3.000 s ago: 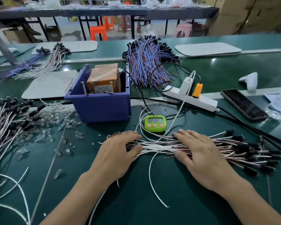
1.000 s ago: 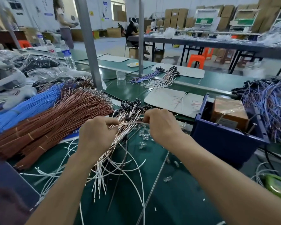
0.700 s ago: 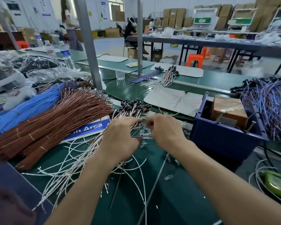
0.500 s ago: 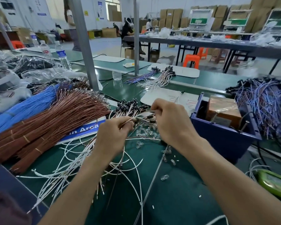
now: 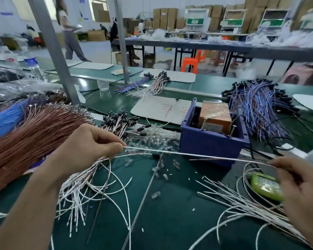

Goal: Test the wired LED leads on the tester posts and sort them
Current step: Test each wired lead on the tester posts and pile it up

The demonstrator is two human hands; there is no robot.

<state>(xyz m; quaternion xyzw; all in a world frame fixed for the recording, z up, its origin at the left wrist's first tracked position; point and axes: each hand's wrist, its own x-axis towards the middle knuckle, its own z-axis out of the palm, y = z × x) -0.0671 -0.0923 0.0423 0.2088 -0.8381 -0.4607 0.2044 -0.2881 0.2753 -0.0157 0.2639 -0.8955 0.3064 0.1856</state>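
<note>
View from a head-worn camera over a green workbench mat [image 5: 170, 228] strewn with wires. The person's left hand [image 5: 87, 148], at the near left, pinches one end of a long thin white wire lead [image 5: 188, 154] between thumb and forefinger, with the other fingers curled. A bunch of white and brown wire leads [image 5: 83, 188] fans out from under this hand toward the near edge, its ends resting on the mat. The right hand [image 5: 302, 193], at the near right, has its fingertips closed on the other end of the same white lead. The lead runs almost straight from left to right between the two hands, raised above the mat. It crosses in front of a dark blue plastic box [image 5: 210, 143].

The box stands just beyond the lead, right of centre. Inside it sits an orange-brown block [image 5: 215, 112], and thin metal posts [image 5: 232, 130] rise by the box's near wall. A lime-green digital timer [image 5: 266, 186] lies on the mat just left of the right hand. Loose white leads [image 5: 242, 204] lie spread on the mat nearer than the timer. Left of the box is a heap of small clear LED bulbs [image 5: 152, 138], with black-capped leads [image 5: 119, 121] just beyond it. A thick sheaf of copper-brown wires [image 5: 34, 130] fills the left side behind the left hand. At the far right, beyond the box, lies a tangle of blue and purple leads with black caps [image 5: 257, 109].
</note>
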